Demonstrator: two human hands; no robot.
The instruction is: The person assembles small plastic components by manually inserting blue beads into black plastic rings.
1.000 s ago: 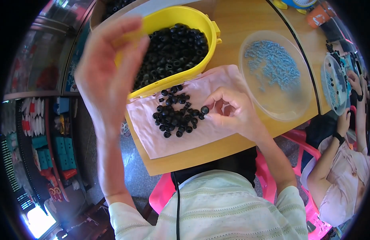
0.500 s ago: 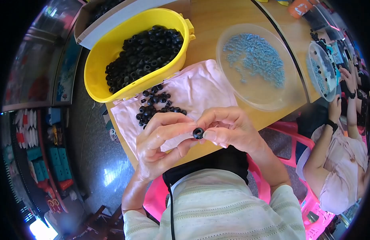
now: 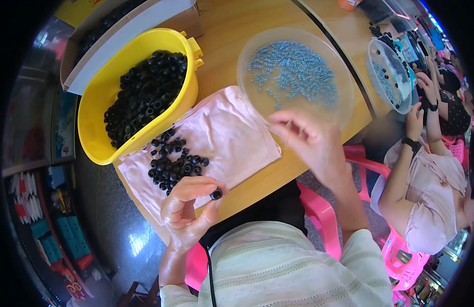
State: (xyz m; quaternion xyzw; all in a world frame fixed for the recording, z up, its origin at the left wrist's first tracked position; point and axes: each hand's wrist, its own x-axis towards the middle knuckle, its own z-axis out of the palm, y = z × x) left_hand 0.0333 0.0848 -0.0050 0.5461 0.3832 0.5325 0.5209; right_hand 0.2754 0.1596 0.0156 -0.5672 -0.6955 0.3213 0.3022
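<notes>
My left hand is closed, pinching a small black ring-shaped piece between thumb and fingertips, its round hole showing. Farther right and higher, my right hand is over the near edge of a round translucent tray. Its fingers are bent and smeared by motion, so whether anything is between them cannot be made out. Small bluish coil-like pieces lie scattered in that tray. Beyond my left hand, a loose pile of black ring-shaped pieces rests on a folded pink cloth.
A yellow tub full of similar black pieces stands at the far left, beside a cardboard box. To the right, a person in a pale top works over another round tray. A pink chair is near my right side.
My hands have parted. The right has let go of the black piece and moved up to the tray; the left keeps the piece, lower and farther left. The whole view has shifted.
</notes>
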